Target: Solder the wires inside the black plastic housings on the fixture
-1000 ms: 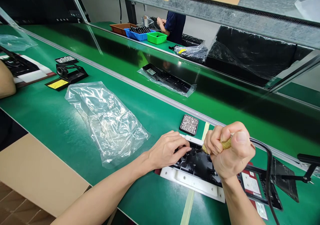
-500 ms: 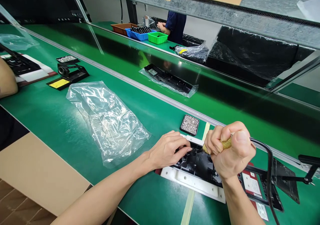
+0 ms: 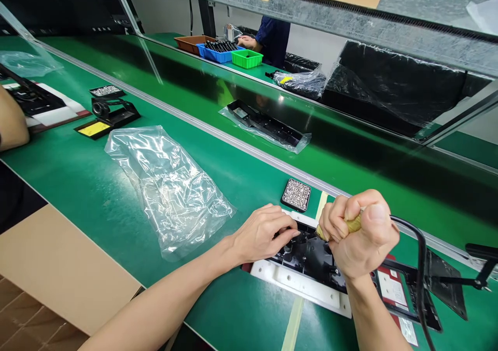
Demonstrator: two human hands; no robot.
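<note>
1. Black plastic part [image 3: 311,257] lies on a white fixture plate [image 3: 299,286] at about 5 o'clock on the green table [image 3: 97,185], near its front edge
2. Right hand [image 3: 360,237] is closed in a fist around the yellowish handle of a corded screwdriver [image 3: 352,225], its tip pointing down into the part; the cord [image 3: 420,268] trails off toward 4 o'clock
3. Left hand [image 3: 264,232] rests fingers-down on the part's left end, pressing it flat, gripping nothing
4. By the look of it a screw is being driven; the next move likely calls for keeping the tool upright and the part pinned
5. Just past the hands, at 12 o'clock from them, sits a small black tray of screws [image 3: 296,194]
6. Toward 10 o'clock lies a crumpled clear plastic bag [image 3: 167,185]
7. At the far side a co-worker [image 3: 274,39] stands by coloured bins [image 3: 233,54]
</note>
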